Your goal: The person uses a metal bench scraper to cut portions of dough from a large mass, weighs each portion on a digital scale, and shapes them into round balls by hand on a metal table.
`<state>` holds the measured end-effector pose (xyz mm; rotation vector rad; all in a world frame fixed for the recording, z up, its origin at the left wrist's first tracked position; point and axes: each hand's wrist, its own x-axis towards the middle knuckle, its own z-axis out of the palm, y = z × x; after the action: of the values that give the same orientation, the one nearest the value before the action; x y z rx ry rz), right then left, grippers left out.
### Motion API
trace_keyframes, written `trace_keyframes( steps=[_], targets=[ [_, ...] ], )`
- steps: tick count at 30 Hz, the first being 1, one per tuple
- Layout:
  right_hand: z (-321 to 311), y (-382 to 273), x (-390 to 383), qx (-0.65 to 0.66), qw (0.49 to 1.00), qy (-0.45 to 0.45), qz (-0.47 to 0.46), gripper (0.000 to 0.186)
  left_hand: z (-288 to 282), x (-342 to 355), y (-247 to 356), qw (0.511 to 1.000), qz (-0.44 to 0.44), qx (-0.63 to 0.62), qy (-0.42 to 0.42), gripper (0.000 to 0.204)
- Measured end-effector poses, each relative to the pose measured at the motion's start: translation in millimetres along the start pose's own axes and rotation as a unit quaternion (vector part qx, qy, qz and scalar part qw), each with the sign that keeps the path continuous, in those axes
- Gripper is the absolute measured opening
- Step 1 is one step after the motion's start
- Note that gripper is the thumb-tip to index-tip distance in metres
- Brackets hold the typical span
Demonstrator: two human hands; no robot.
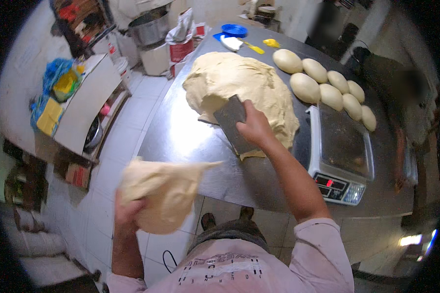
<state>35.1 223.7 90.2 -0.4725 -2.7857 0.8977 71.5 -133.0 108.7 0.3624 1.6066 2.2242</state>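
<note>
A large slab of pale dough [244, 80] lies spread over the metal table. My right hand [255, 126] grips a dough scraper [232, 122], a dark flat blade held against the slab's near edge. Off the table's near left edge, my left hand [130, 211] holds up a torn-off piece of dough [164, 190]. That piece hangs over the hand, with a thin tail pointing right, and hides part of the fingers. To the right of the slab stands a white digital scale [344, 146] with a lit red display. Several smooth dough balls [305, 88] sit in rows behind it.
The metal table [176, 136] has a rounded near edge at my waist. At its far end lie a blue dish [234, 30] and a yellow spatula [255, 47]. A shelf unit [83, 105] with bags stands at left. A person [393, 80] is at the right side.
</note>
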Motion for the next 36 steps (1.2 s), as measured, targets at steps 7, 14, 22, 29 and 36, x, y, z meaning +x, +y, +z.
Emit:
trace_keyframes(
  steps=[7, 14, 22, 29, 36],
  targets=[
    [-78.4, 86.3, -122.5, 0.305, 0.899, 0.296, 0.103, 0.045, 14.9, 22.5, 42.4, 0.976, 0.182, -0.118, 0.013, 0.06],
    [-209.8, 200.9, -284.4, 0.396, 0.723, 0.547, 0.144, 0.066, 299.4, 107.1, 20.9, 0.969, 0.143, 0.018, -0.202, 0.064],
    [-275.5, 295.9, -395.2, 0.335, 0.651, 0.625, 0.271, 0.065, 543.5, 166.1, -76.6, 0.829, -0.053, 0.417, -0.368, 0.055],
    [-294.5, 359.4, -390.9, 0.402, 0.668, 0.56, 0.28, 0.062, 578.5, 208.1, -124.8, 0.551, 0.109, 0.624, -0.543, 0.064],
    [-290.0, 406.2, -371.6, 0.505, 0.651, 0.522, 0.22, 0.053, 562.5, 162.0, -6.9, 0.578, 0.609, 0.513, -0.178, 0.051]
  ],
)
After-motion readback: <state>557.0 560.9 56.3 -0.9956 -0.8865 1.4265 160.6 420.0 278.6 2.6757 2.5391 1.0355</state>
